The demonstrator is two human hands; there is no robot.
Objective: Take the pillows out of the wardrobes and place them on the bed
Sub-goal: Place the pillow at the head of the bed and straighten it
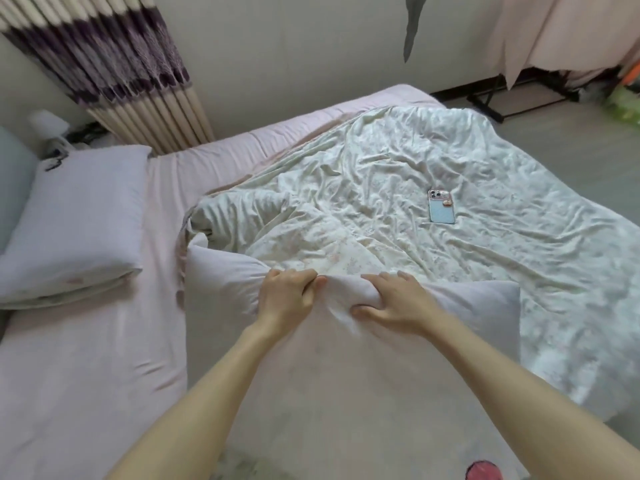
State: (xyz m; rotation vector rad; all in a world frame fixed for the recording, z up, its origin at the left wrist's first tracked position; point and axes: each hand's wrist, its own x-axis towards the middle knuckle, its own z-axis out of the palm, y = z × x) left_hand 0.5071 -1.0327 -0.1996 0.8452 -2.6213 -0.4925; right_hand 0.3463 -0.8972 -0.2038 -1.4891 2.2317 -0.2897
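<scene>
A large pale pink pillow [346, 375] is held in front of me over the near edge of the bed [86, 375]. My left hand [287, 292] is closed on the pillow's top edge, bunching the cloth. My right hand [394, 303] grips the same edge just to the right, fingers over the top and thumb on the near face. A second pale lilac pillow [79, 223] lies flat at the head of the bed on the left. No wardrobe is in view.
A crumpled white floral duvet [415, 188] covers the right half of the bed, with a phone [441, 206] lying on it. A striped curtain [114, 64] hangs behind the bed. A rack draped in pink cloth [568, 39] stands at the far right on the floor.
</scene>
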